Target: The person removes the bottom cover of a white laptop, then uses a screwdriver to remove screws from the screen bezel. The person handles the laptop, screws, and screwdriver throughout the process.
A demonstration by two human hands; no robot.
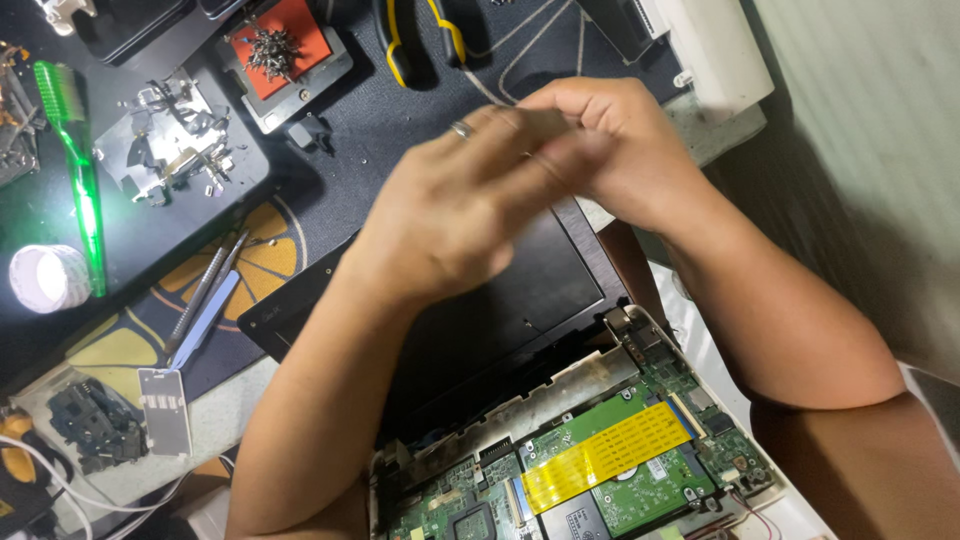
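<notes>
My left hand (450, 205) and my right hand (620, 140) meet above the dark screen lid (500, 310) of an opened small laptop. The fingertips of both hands come together and are blurred by motion. A thin wire seems to run between them, but I cannot tell what they pinch. A ring sits on one finger of my left hand. Below the hands the laptop base lies open, showing a green circuit board (650, 490) with a yellow flat ribbon cable (605, 455) across it.
A red magnetic tray of screws (275, 50) and yellow-handled pliers (425, 40) lie at the top. A green toothbrush (75, 160), metal brackets (165, 145), a small lit lamp (48, 278), tweezers (205, 295) and a white casing (715, 50) surround the mat.
</notes>
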